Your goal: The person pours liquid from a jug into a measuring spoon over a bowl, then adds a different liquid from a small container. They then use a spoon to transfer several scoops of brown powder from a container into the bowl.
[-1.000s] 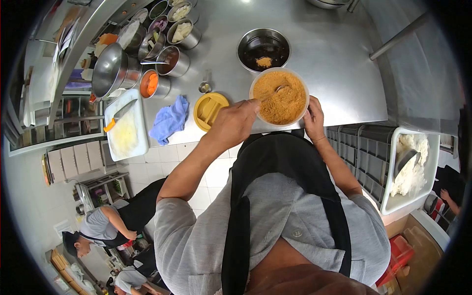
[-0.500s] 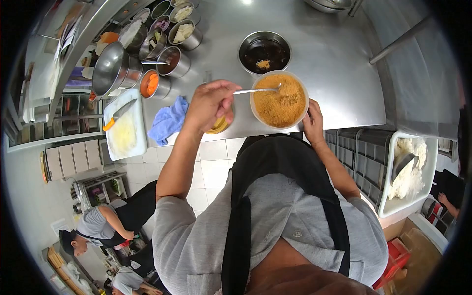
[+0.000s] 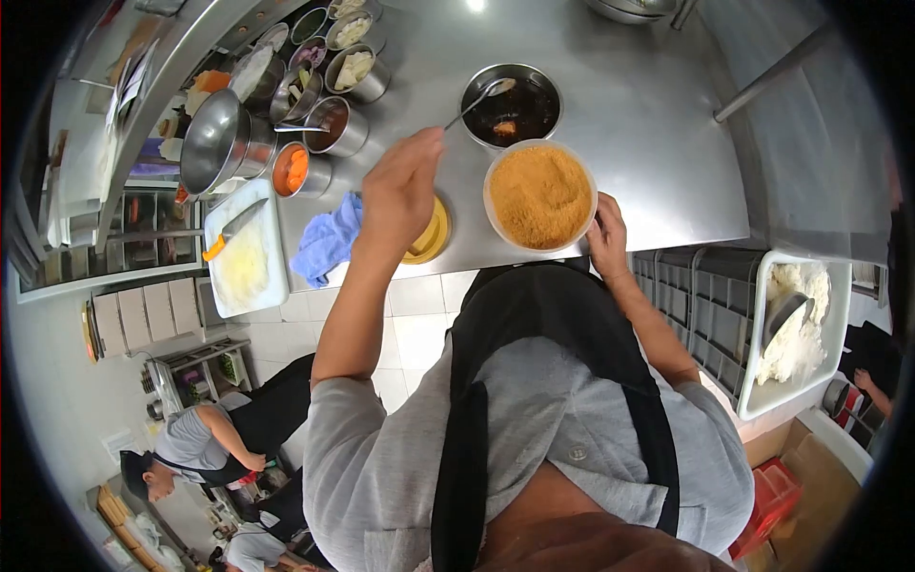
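Note:
My left hand [image 3: 402, 191] is closed on the handle of a metal spoon [image 3: 467, 110]. The spoon's tip, carrying some light brown powder, is over a round metal bowl [image 3: 559, 93] of dark liquid. A small orange-brown clump [image 3: 504, 128] sits in that liquid. Just in front of the bowl, my right hand [image 3: 608, 235] grips the side of a clear plastic tub [image 3: 489, 198] filled with orange-brown powder [image 3: 540, 191]. A yellow lid [image 3: 434, 236] lies beside my left wrist, partly hidden by it.
A blue cloth [image 3: 327, 243] and a white cutting board [image 3: 272, 276] with a knife [image 3: 238, 229] are at left. Beyond them stand several metal containers [image 3: 360, 81] of ingredients. A white bin [image 3: 834, 353] sits at right. Another person [image 3: 195, 434] works behind, lower left.
The spoon has come up out of the powder tub and moved forward over the bowl of dark liquid. My left hand turned and moved with it. My right hand stays on the tub.

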`<state>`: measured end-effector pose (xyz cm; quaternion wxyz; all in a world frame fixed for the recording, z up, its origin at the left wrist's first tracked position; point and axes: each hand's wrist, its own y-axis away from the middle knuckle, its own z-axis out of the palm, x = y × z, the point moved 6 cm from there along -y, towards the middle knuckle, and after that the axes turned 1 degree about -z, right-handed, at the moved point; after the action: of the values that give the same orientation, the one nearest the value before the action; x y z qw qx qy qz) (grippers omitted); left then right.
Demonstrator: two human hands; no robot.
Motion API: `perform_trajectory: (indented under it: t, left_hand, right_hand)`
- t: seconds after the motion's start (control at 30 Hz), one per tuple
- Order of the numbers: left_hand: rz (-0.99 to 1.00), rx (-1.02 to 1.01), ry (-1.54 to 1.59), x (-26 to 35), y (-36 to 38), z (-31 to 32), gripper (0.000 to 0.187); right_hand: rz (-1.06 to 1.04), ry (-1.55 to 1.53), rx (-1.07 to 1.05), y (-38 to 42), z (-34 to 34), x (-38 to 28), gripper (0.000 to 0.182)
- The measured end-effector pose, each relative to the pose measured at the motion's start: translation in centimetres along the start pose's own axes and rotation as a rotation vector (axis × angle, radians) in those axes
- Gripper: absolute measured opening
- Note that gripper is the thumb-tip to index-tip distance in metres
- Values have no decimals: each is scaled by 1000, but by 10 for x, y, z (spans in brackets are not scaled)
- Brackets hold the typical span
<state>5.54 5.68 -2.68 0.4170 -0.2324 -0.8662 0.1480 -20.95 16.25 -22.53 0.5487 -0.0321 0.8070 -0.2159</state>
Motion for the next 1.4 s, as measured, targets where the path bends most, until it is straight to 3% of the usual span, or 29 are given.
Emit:
perform_trajectory:
  t: [0.1,0.2,0.3,0.4,0.5,0.6,0.73,0.9,1.0,1.1,1.3,1.4]
  left_hand:
    - [4,-255,37,28,18,-13,18]
    - [170,-460,-226,33,37,15,19]
    - [124,-458,-155,19,55,43,20]
    - [58,-320,62,18,58,50,20]
    - [-533,-426,381,-9,65,58,20]
    - [-791,-455,531,-13,54,49,23]
    - [-845,-415,665,-10,36,28,20]
    - [-792,-252,873,-27,7,11,20]
    - [-670,-216,548,-27,-9,11,20]
    - [290,-89,-149,-15,-6,33,20]
    - [-114,-132,30,29,12,-8,19]
    - [130,-404,-35,44,29,1,20]
  right_hand:
    - [3,0,-6,-2,0,-3,40]
    - [1,-2,-2,-2,0,-4,40]
    - [8,-16,-1,-2,0,-3,40]
    - [1,-35,8,0,1,1,39]
    - [8,-26,-5,0,1,1,38]
    - [21,-37,-5,0,0,-1,37]
    - [21,-33,1,-1,0,-1,36]
    - [35,-50,4,-1,0,-2,36]
    - [33,-55,5,0,1,-1,36]
    - [30,-69,7,1,1,3,36]
    - [13,-45,1,0,-1,-2,37]
    - [10,-34,-3,-1,0,-4,37]
